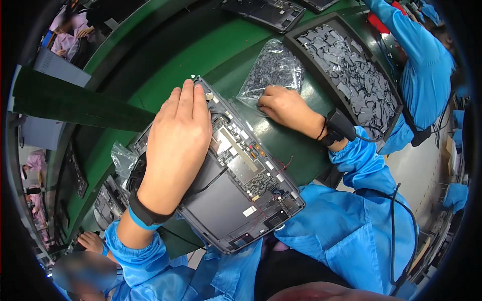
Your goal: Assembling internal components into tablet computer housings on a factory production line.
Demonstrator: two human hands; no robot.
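Observation:
An opened dark tablet-like device [241, 185] lies on the green work surface [201, 45], its circuit boards and battery exposed. My left hand [178, 135] rests flat on the device's upper left part, fingers together reaching its far corner. My right hand [283, 105] is to the right, fingers curled down at the edge of a clear plastic bag [273, 67] full of small dark parts. Whether a part is pinched in those fingers is hidden. A black wrist strap with a cord sits on my right wrist [339, 128].
A black tray [351, 70] heaped with small grey pieces stands at the right. Another opened device [266, 12] lies at the far edge. A second clear bag [120, 158] and dark units sit at the left. Other people in blue sleeves work at the right and lower left.

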